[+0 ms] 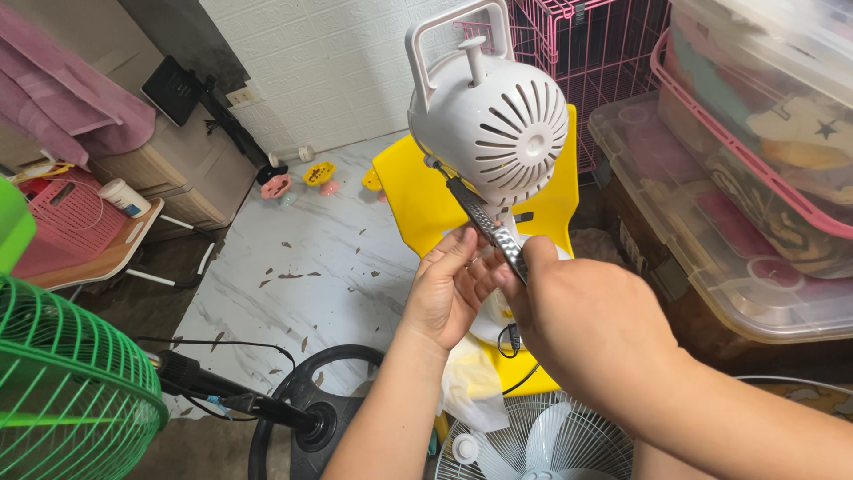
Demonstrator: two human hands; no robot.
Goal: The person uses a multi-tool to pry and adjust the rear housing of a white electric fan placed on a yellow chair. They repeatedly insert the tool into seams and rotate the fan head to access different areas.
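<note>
A white fan motor housing (498, 116) with a carry handle and vent slots stands upright over a yellow stool (418, 200). A screwdriver (480, 213) with a checkered metal shaft angles up to the housing's lower left side. My right hand (577, 320) grips the screwdriver's handle end. My left hand (449, 284) is beside it, fingers touching the shaft and the fan's neck. A black cable (514, 342) hangs below my hands.
A green fan grille (62, 382) is at the lower left, with a black fan base and pole (302, 413) next to it. A white fan guard with blades (542, 440) lies below. Clear storage bins (737, 178) are stacked at right, a pink wire cage (604, 44) behind.
</note>
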